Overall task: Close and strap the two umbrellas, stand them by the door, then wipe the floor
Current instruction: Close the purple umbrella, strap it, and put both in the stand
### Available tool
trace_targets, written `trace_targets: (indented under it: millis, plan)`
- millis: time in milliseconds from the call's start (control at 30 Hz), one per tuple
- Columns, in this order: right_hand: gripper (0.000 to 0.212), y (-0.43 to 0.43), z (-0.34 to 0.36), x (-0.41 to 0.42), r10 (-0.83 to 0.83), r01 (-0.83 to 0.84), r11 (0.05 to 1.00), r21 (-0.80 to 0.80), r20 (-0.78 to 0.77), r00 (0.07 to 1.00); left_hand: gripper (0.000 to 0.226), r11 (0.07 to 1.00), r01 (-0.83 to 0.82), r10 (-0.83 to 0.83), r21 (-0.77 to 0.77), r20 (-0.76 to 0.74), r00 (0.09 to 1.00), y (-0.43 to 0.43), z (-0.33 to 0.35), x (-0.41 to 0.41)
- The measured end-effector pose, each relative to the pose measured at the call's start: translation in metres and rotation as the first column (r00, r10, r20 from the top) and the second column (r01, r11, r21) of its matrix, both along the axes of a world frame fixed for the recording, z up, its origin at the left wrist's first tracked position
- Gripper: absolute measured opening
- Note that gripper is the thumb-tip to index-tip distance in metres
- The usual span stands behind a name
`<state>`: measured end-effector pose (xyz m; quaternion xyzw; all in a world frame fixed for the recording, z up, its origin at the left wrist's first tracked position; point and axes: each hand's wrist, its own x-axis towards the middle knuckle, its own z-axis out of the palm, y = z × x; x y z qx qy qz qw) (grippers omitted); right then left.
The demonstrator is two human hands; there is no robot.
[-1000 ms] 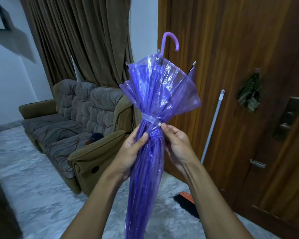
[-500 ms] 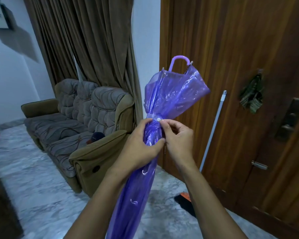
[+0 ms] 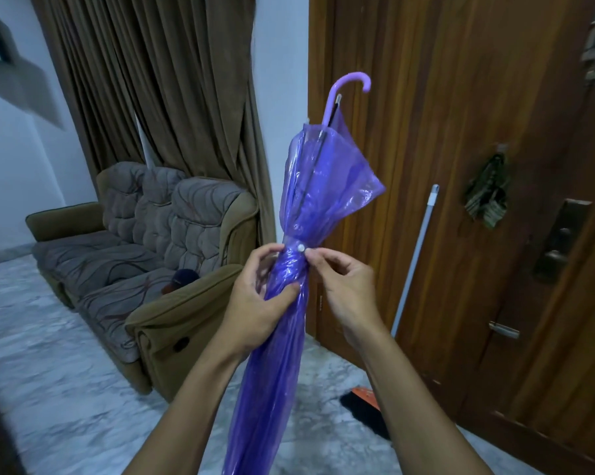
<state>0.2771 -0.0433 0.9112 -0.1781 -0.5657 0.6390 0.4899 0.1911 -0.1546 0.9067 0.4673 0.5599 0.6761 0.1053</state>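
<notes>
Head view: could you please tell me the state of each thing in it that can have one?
purple umbrella, closed, held handle-up
strap, wrapped round the canopy; cannot tell whether its snap is fastened
left hand, grips the folded canopy below the strap
right hand, pinches the strap beside the snap
door, shut
broom, leaning against the door, head on the floor
curtains, drawn

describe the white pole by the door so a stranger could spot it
Find the big wooden door on the right. Leaning against it, just right of the held purple umbrella, is a thin white pole, the only pale, straight thing on that dark wood.
</notes>
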Motion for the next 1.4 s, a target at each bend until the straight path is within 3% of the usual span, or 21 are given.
trace_targets:
  millis: [133,233,367,433,500,600,667,800,900,1000,1133,1233,1333,1400]
  plan:
    - [0.018,0.003,0.001,0.006,-0.035,0.019,0.994,0.111,0.142,0.989,0.051,0.998,0.066,-0.066,-0.002,-0.010,0.998,0.001,0.000,-0.003]
    - [0.024,0.006,0.007,0.018,0.058,-0.089,0.987,0.132,0.219,0.974,0.056,0.989,0.148,-0.148,0.010,0.097,0.984,0.002,0.001,-0.002]
    - [0.017,0.001,0.009,0.032,0.176,-0.180,0.979,0.093,0.057,0.983,0.048,0.964,0.267,-0.258,0.001,0.267,0.928,0.005,0.007,0.012]
    - [0.013,0.003,0.004,0.033,0.080,-0.082,0.988,0.130,0.019,0.997,0.048,0.981,0.179,-0.167,-0.075,0.143,0.975,0.010,0.010,0.014]
    - [0.013,0.008,0.000,0.034,-0.041,0.037,0.981,0.190,0.018,0.999,0.047,0.989,0.013,-0.027,-0.146,-0.099,0.995,0.012,0.013,0.016]
    - [0.016,0.010,0.001,0.038,-0.149,0.130,0.954,0.271,0.049,0.988,0.049,0.978,-0.150,0.093,-0.146,-0.342,0.935,0.014,0.017,0.025]
    - [0.016,0.008,0.004,0.041,-0.195,0.164,0.933,0.319,0.067,0.978,0.054,0.970,-0.167,0.087,-0.175,-0.389,0.917,0.013,0.021,0.031]
    - [0.017,0.005,0.012,0.042,-0.269,0.208,0.880,0.428,0.085,0.959,0.076,0.965,-0.042,-0.040,-0.259,-0.303,0.952,0.013,0.026,0.037]
    - [0.012,0.001,0.015,0.044,-0.187,0.127,0.902,0.413,0.110,0.976,0.083,0.973,-0.101,0.013,-0.210,-0.382,0.924,0.011,0.027,0.040]
    - [0.010,0.002,0.019,0.051,-0.087,0.008,0.904,0.428,0.166,0.982,0.078,0.981,-0.105,0.047,-0.162,-0.328,0.944,0.008,0.028,0.036]
    - [0.012,0.008,0.025,0.049,0.122,-0.129,0.967,0.220,0.047,0.991,0.076,0.985,-0.059,0.024,-0.162,-0.212,0.977,0.003,0.030,0.020]
    - [0.010,0.013,0.026,0.047,0.148,-0.148,0.978,0.145,0.010,0.989,0.071,0.987,0.003,-0.025,-0.159,-0.138,0.990,-0.001,0.032,0.013]
    - [0.008,0.017,0.021,0.044,-0.025,0.019,0.932,0.361,0.014,1.000,0.069,0.988,0.048,-0.058,-0.147,-0.063,0.996,-0.001,0.030,0.013]
    - [0.002,0.019,0.016,0.040,-0.230,0.207,0.745,0.634,-0.047,0.972,0.069,0.989,0.063,-0.064,-0.133,0.001,0.998,0.002,0.026,0.014]
